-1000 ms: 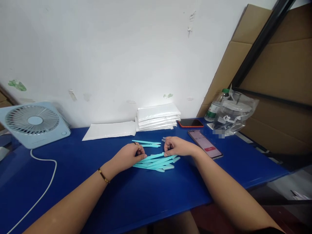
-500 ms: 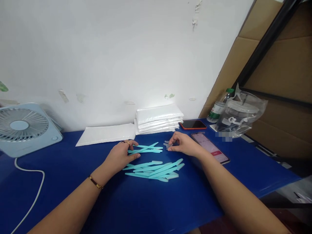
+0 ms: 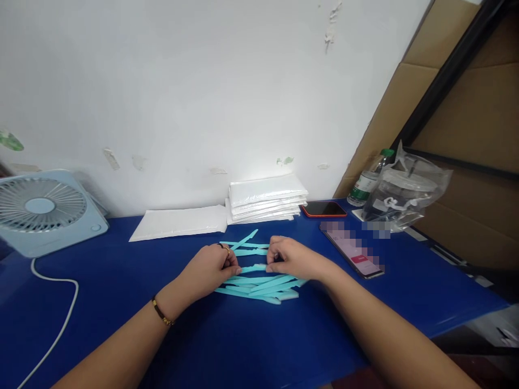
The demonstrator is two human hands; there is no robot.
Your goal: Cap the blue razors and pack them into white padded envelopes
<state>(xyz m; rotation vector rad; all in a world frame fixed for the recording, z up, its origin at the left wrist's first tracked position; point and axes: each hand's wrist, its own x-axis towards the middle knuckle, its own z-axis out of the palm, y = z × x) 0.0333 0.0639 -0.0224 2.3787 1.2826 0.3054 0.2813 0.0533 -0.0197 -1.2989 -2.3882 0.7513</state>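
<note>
A teal eyebrow razor (image 3: 253,268) spans the gap between my two hands, just above the blue table. My left hand (image 3: 213,266) is closed, pinching its handle end between thumb and fingers. At the blade end, the fingertips of my right hand (image 3: 288,256) are closed on the razor's tip; whether they also hold a small clear cover is too small to tell. Below my hands lies a loose pile of teal razors (image 3: 259,287). A smaller group of razors (image 3: 248,252) rests behind the held one, partly crossed. My right hand hides the spot where small clear pieces lay.
White padded envelopes (image 3: 267,197) are stacked against the wall, with one envelope (image 3: 178,222) lying flat to their left. Two phones (image 3: 324,209) lie at the right, near a bottle (image 3: 365,183) and a bagged cup (image 3: 401,197). A fan (image 3: 52,208) stands at the left.
My left hand has moved down and right and now grips a razor from the lower pile. My right hand has left the small clear pieces and come to that razor's blade end.
</note>
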